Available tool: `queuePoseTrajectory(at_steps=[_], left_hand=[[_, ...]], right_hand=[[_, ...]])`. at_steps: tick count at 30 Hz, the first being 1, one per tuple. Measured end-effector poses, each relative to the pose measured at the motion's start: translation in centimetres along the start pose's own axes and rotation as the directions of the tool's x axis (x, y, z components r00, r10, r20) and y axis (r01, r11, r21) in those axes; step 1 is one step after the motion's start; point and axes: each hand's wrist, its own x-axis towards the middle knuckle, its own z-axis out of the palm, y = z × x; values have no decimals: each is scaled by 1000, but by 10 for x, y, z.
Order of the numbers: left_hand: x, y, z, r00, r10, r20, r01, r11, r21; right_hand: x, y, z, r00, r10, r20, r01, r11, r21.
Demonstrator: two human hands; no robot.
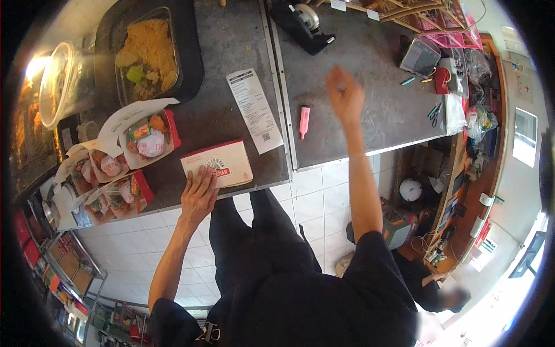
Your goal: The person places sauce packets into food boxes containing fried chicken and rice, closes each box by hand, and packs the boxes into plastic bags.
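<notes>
My left hand (199, 194) lies flat on the lid of a closed cardboard chicken box (234, 162), its fingers stretched out. The box is cream with red edges and a printed logo, and it sits at the counter's front edge. My right hand (346, 95) is over the right-hand counter, smeared by motion, so its fingers cannot be made out. A pink highlighter (304, 122) lies to the left of that hand. Above it is a black tape dispenser (303, 26). A long printed receipt (254, 110) rests on the counter just beyond the box.
Several open food boxes (150, 139) with wrapped items stand at the left. Behind them is a dark tub (176, 75) of golden crumbs. Pens (408, 81), scissors (435, 118) and a calculator-like device (421, 58) lie at the right. Another person (422, 283) is at the lower right.
</notes>
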Motion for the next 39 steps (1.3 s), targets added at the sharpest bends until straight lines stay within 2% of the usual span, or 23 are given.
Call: queuePoseTrajectory(at_steps=[1,3,5,6,9,12,15,18,21,24,26,27,30,33,35,36,37,38,39], left_hand=[[1,1,-1,1000,-3,-8,3,1000,-9],[6,0,-1,1000,-1,-6,1,1000,-20],[4,-1,-4,1000,-10,23,11,1000,-20],[3,0,-5,1000,-15,25,16,1000,-24],[6,0,-7,998,-39,43,41,998,-43],[6,2,-7,997,-54,53,56,998,-31],[4,3,-6,997,-69,44,71,996,-53],[6,2,-7,996,-78,42,80,996,-49],[5,4,-7,995,-84,47,87,995,-45],[6,5,-6,994,-96,48,98,995,-35],[7,7,-5,993,-113,30,114,993,-27],[9,9,-4,993,-121,12,121,992,-25],[19,16,-1,986,-163,-42,163,987,-4],[18,26,8,969,-223,-110,225,974,3],[26,32,16,948,-272,-167,277,961,4],[31,37,18,935,-304,-185,310,951,6],[34,42,19,920,-336,-202,345,939,10],[36,46,20,911,-355,-208,363,932,-2],[37,47,20,902,-374,-214,381,925,-10]], right_hand=[[38,21,2,997,-21,-71,16,997,-72],[98,50,19,984,-141,-108,132,987,-88],[142,52,30,981,19,191,10,989,-149],[155,48,35,934,104,342,-39,981,-191],[173,38,45,818,243,520,-255,966,-51],[184,45,54,828,333,451,-438,886,150],[167,50,32,839,300,454,-523,676,520],[122,41,18,938,296,179,-299,431,851],[104,92,40,924,354,148,-340,580,740],[99,119,62,962,259,82,-262,803,536],[112,133,74,974,226,-3,-223,963,149],[113,136,74,979,201,-42,-203,977,-63],[114,133,65,940,340,-41,-334,936,111],[71,61,21,941,296,163,-323,930,177],[9,15,12,935,241,261,-306,919,250],[-29,-16,17,928,247,280,-314,923,223],[-69,-43,19,844,282,456,-455,827,330],[-110,-58,36,851,215,480,-420,826,375],[-146,-79,52,750,288,596,-528,804,275]])
